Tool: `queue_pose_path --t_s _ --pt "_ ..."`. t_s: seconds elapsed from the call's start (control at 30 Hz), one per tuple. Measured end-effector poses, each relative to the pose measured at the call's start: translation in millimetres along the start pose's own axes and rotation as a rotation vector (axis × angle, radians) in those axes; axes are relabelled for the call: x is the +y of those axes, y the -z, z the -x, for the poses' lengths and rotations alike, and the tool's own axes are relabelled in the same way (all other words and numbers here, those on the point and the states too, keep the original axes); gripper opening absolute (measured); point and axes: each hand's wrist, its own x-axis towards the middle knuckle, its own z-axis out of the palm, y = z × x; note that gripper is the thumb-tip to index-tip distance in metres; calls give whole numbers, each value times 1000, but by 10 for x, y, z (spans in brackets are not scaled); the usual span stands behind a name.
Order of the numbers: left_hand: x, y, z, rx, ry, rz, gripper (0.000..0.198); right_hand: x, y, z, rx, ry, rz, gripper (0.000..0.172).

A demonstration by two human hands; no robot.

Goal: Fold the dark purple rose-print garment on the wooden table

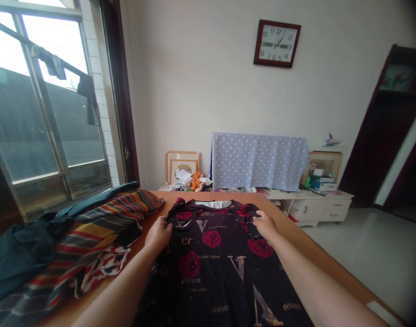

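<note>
A black shirt [224,263] with red round prints, pale lettering and large letter shapes lies spread out on the brown table [262,200]. Its neckline, with a white inside, points away from me, and its lower end runs out of view at the bottom. My left hand [159,234] is closed on the shirt's left side by the sleeve, fingers pinching the cloth. On the other side, my right hand [265,225] pinches the right sleeve edge between thumb and fingers. Both sleeves look turned inward over the front.
To the left lie a striped cloth [102,218], a dark teal garment [23,256] and a red, white and black patterned cloth [105,268]. Beyond the table stands a white cabinet [318,209] with a polka-dot cover [258,159] over something on it. A window [54,113] is at left.
</note>
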Motion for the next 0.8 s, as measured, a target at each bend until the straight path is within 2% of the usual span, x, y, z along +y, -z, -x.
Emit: queue_pose_path --t_s 0.17,0.47,0.63,0.8 --pt "-134 364 473 -8 68 23 37 -142 152 689 -96 -6 -20 37" --pt "-399 1001 1524 -14 117 -39 20 -370 285 1966 -300 122 -141 30" --pt "-508 1283 2097 -31 151 -102 24 -440 383 2488 -209 223 -88 31" --pt "-357 1498 2601 -106 203 -232 40 -606 457 2952 -183 293 -34 32"
